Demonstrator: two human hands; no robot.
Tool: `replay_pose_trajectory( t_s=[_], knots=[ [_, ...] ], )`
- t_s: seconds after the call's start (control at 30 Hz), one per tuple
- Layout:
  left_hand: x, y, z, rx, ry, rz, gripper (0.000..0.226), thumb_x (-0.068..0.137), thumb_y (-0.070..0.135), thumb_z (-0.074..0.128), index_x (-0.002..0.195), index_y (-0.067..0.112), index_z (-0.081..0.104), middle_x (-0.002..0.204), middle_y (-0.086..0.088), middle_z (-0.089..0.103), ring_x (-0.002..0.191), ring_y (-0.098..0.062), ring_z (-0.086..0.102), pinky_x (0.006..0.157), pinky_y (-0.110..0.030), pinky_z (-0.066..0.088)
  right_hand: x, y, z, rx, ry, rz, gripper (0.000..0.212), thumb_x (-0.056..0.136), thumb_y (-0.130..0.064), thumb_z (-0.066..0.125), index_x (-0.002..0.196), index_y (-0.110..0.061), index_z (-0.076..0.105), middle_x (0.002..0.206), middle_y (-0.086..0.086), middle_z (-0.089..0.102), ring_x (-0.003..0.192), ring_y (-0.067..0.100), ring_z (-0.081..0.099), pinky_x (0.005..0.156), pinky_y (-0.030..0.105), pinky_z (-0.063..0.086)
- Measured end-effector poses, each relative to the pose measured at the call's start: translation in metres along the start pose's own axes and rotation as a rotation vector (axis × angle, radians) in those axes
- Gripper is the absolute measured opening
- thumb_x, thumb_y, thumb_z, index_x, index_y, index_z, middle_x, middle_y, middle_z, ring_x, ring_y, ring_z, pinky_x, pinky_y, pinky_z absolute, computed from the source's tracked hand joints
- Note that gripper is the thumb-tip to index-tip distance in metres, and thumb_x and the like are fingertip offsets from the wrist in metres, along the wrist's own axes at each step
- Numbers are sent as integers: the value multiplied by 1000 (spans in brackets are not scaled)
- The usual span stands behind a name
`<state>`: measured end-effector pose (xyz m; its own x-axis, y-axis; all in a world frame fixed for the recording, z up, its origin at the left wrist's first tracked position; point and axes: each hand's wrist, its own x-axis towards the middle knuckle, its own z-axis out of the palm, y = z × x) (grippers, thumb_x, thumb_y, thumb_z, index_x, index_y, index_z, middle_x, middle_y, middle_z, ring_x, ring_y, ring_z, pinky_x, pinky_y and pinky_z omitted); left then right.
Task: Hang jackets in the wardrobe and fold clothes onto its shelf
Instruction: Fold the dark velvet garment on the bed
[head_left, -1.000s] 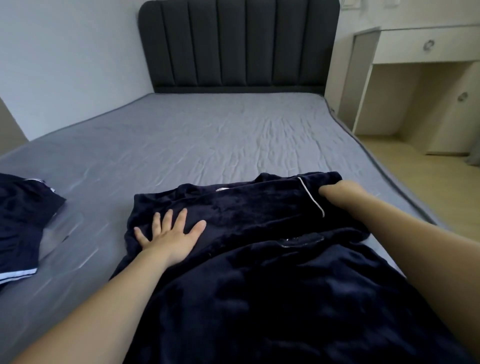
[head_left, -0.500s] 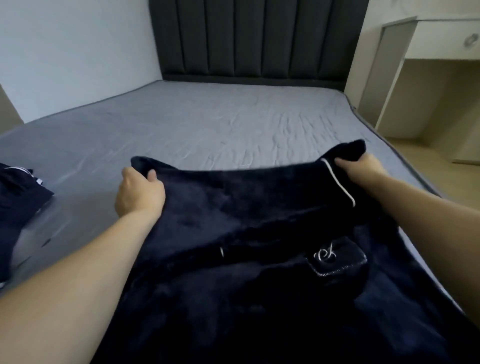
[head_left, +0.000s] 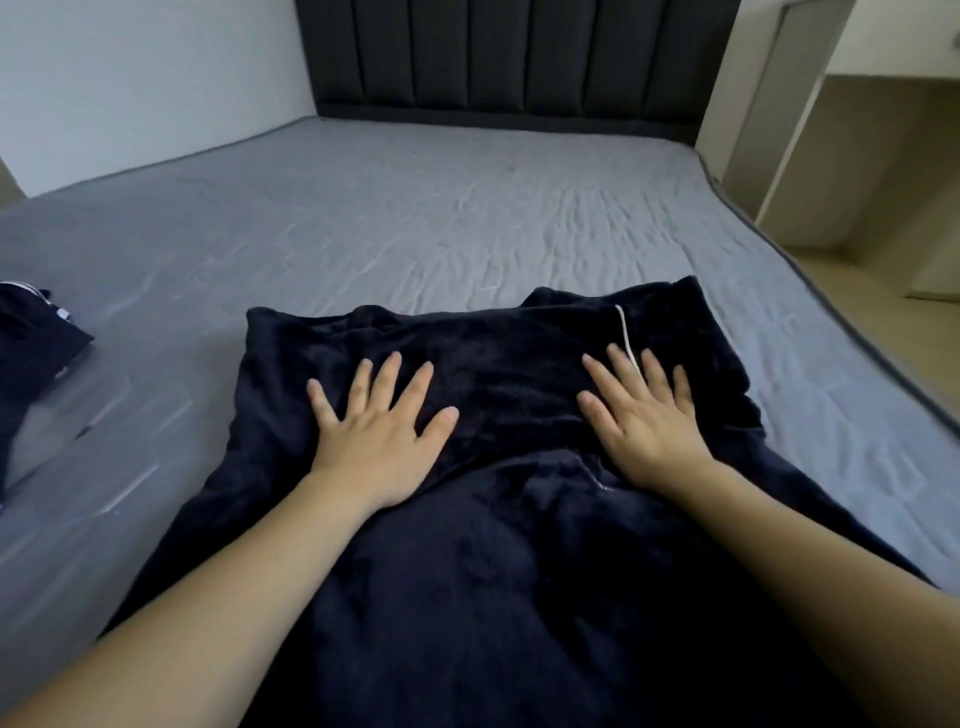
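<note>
Navy garment (head_left: 498, 597) under both flat hands (head_left: 509, 431)

Plush matt navy fleece garment (head_left: 498, 571) on smooth, faintly creased grey cotton-like sheet (head_left: 415, 218).

Left hand (head_left: 382, 434) and right hand (head_left: 644, 415) lie flat, fingers spread, forearms extended forward.

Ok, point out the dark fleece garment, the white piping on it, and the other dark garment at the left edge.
dark fleece garment (head_left: 498, 597), head view, its broad middle.
white piping (head_left: 622, 330), head view, upper stretch above the right hand's fingers.
other dark garment (head_left: 31, 338), head view, its dark cloth.
</note>
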<state>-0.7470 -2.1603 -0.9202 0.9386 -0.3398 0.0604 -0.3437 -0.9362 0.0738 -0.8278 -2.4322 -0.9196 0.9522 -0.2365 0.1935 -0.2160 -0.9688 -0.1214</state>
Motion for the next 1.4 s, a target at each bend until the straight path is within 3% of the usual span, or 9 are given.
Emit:
replay_pose_trajectory(
  t_s=[0.4,0.67,0.8,0.93,1.03,1.1,1.2,1.3,1.4],
  knots=[
    [-145,7,-12,-114,-65,-221,73,90,66,0,154,31,-9,162,1,-15,148,-23,-18,116,-53,-15,-118,1,-21,29,-235,217,69,93,-62,5,153,-30,-5,162,2,-11,148,23,-14,114,50,-15],
    [-299,102,-42,-221,-332,388,90,70,90,6,146,48,-17,157,19,-24,142,-12,-32,105,-64,-23,-237,-5,-52,-149,-208,62,73,87,-61,-6,153,-32,-2,162,-4,-7,148,24,-13,107,55,-26],
    [-342,108,-64,-94,-573,568,99,72,85,30,147,43,-20,154,20,-31,137,-14,-41,104,-67,-23,-268,25,-76,-156,-284,334,71,83,-78,0,147,-49,-10,160,-6,-17,145,31,-19,97,69,-24],
    [-362,103,-91,-10,-597,596,94,79,71,38,149,40,-17,156,17,-25,143,-17,-29,110,-67,-9,-278,43,-107,-163,-415,628,76,82,-81,5,147,-47,-14,160,10,6,137,41,22,98,65,29],
    [-386,114,-101,185,-622,681,98,82,66,51,152,33,-9,156,8,-7,143,-24,0,105,-63,21,-282,28,-122,-304,-472,558,72,91,-71,10,152,-37,-8,154,14,16,130,39,32,97,59,35],
    [-385,119,-108,313,-483,738,76,82,46,59,144,18,26,141,-8,29,123,-33,36,83,-49,41,-280,18,-125,-432,-425,456,66,97,-59,18,153,-26,7,152,13,12,132,39,27,101,63,29],
    [-326,110,-130,104,-285,566,28,73,24,57,98,15,64,100,-10,68,88,-30,65,68,-30,49,-275,-4,-139,-154,-372,101,62,96,-61,27,146,-26,31,152,2,12,139,28,20,111,55,19],
    [-252,75,-146,-342,-392,177,7,76,14,59,71,19,61,73,-2,59,63,-18,53,49,-19,37,-285,-34,-156,493,-500,-96,95,70,-92,31,147,-37,28,145,-12,29,136,9,33,114,28,22],
    [-237,50,-128,-308,-332,-36,15,79,26,60,83,13,55,84,-7,59,73,-25,58,62,-28,41,-301,-50,-137,110,-448,-249,104,65,-81,53,149,-34,13,147,-8,32,133,16,38,106,43,37]
  ],
)
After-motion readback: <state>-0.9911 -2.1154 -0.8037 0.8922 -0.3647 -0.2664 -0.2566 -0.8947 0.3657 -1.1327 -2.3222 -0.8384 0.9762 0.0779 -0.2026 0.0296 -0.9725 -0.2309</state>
